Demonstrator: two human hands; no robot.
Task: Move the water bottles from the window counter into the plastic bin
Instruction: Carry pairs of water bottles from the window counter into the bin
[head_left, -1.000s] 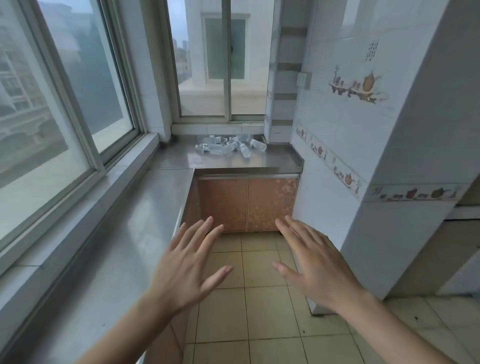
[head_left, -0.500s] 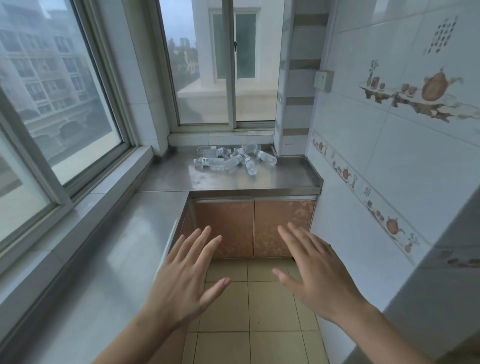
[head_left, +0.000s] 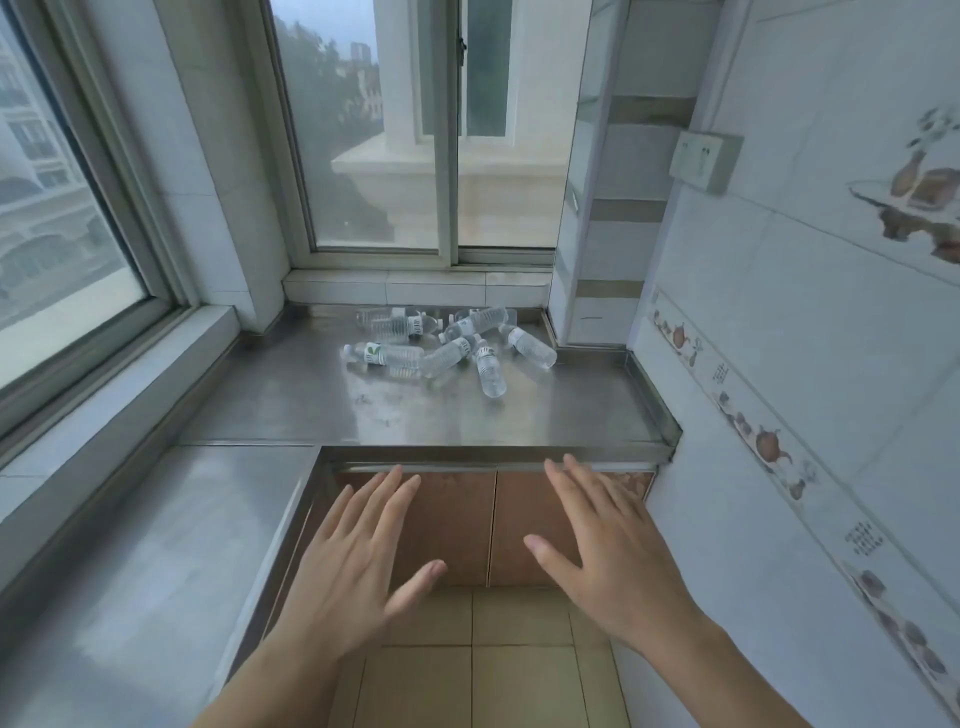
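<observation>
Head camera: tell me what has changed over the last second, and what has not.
The view has closed in on the steel window counter; the pile of clear plastic water bottles now looks nearer and larger. Both bare hands, left hand and right hand, remain open, fingers spread, holding nothing. The bottles lie in the same heap, untouched. No plastic bin is in view.

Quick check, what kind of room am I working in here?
Likely a small home kitchen: an L-shaped steel counter under windows, cabinet doors below, teapot-patterned wall tiles.
</observation>
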